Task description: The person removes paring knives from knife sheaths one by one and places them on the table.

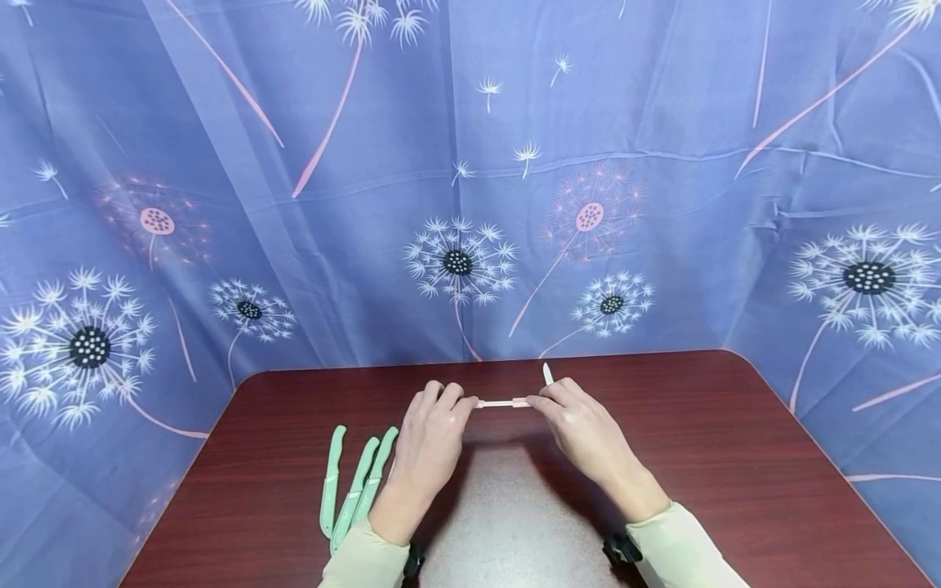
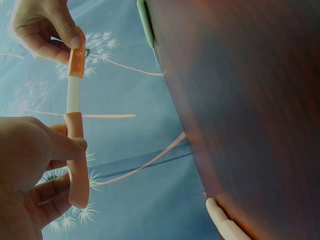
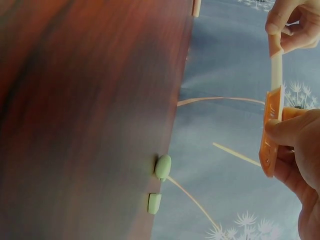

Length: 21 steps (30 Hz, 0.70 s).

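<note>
Both hands hold a peach-coloured knife level above the far part of the table. My left hand [image 1: 428,441] pinches the curved handle [image 2: 78,187] between thumb and fingers. My right hand [image 1: 588,425] pinches the matching sheath [image 3: 270,105], its thumb flat on the side. A short stretch of white blade [image 1: 498,403] shows between handle and sheath; the rest is inside the sheath. Left of my left wrist, several mint-green sheathed knives [image 1: 332,482] lie side by side, partly behind the forearm. A bare white blade [image 1: 547,374] sticks out beyond my right hand.
The dark red wooden table [image 1: 735,457] has rounded far corners. A blue dandelion-print cloth [image 1: 367,245] hangs close around its back and sides. Two green pieces [image 3: 163,167] lie near the table edge in the right wrist view.
</note>
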Each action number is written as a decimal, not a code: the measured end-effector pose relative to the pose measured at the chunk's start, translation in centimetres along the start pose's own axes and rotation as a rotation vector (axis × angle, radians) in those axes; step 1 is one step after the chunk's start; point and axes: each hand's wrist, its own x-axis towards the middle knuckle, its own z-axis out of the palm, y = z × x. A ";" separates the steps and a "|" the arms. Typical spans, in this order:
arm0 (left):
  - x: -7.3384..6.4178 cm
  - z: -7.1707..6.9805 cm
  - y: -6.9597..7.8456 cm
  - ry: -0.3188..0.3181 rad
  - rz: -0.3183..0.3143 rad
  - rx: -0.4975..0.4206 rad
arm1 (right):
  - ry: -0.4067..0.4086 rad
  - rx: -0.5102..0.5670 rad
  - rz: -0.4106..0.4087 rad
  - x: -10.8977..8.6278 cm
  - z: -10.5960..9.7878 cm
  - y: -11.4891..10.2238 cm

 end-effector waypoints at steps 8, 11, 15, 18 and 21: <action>0.0 0.0 -0.1 -0.008 -0.014 0.005 | -0.001 0.003 0.000 0.0 0.0 0.1; -0.1 0.1 -0.1 0.002 -0.017 0.008 | -0.002 0.004 0.001 -0.1 0.0 0.2; -0.1 0.1 -0.1 0.013 -0.016 0.004 | -0.002 0.006 0.003 -0.1 0.0 0.2; -0.1 0.1 -0.2 0.014 -0.020 0.004 | -0.005 0.006 0.007 -0.2 0.0 0.3; -0.1 0.1 -0.2 0.015 -0.025 0.006 | -0.007 0.003 0.010 -0.2 0.0 0.4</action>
